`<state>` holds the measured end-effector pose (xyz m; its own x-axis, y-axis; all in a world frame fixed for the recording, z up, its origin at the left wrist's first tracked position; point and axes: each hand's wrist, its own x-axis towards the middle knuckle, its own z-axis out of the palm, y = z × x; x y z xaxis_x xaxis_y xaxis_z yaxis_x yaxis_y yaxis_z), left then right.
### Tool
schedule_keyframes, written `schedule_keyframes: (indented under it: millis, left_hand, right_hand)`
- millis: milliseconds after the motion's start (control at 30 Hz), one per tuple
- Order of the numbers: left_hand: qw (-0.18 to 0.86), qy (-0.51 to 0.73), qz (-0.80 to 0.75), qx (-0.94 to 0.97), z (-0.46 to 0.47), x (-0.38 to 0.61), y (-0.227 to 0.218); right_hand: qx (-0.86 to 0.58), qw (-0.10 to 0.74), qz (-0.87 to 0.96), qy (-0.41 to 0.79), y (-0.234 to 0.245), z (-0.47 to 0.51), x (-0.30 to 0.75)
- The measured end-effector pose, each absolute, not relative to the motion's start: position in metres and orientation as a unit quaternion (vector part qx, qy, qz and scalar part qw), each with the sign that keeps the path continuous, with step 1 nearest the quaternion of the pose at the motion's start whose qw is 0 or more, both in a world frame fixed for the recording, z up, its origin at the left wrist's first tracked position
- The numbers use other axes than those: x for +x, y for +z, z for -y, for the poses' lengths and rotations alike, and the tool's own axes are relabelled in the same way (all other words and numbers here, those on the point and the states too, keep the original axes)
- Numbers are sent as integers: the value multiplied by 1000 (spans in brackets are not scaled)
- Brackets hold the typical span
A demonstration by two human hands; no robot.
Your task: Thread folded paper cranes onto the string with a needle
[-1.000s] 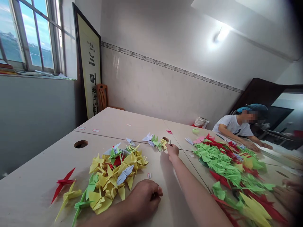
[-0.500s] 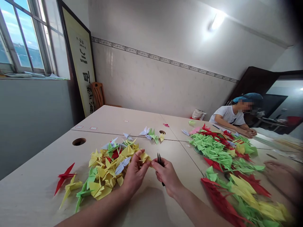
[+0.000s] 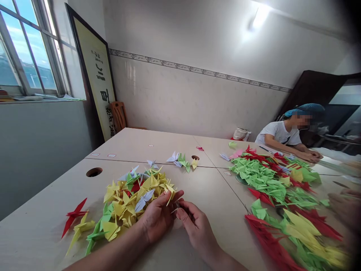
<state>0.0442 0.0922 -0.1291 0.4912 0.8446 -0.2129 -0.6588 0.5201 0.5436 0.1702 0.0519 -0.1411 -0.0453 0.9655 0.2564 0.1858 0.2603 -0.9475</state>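
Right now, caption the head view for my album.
By a crane pile on the table, left hand meets right hand; another person sits at a second pile.

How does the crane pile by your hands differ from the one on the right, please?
The near pile is mostly yellow; the right pile is mostly green and red. The near pile sits against the left hand; the right pile lies apart from it and spreads wider. Both are folded paper cranes on one table.
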Motion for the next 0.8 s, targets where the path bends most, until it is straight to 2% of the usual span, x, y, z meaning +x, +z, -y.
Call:
schedule_keyframes:
  millis: [600, 700, 800]
  left_hand:
    - [832, 444, -233, 237, -89, 47, -128]
    - [789, 481, -260, 281, -92, 47, -131]
    - [703, 529, -297, 373, -97, 48, -137]
  right_hand:
    - [-483, 476, 622, 392, -143, -61, 175]
    - [-489, 486, 612, 388, -141, -60, 177]
    - [-499, 494, 629, 332, -136, -59, 181]
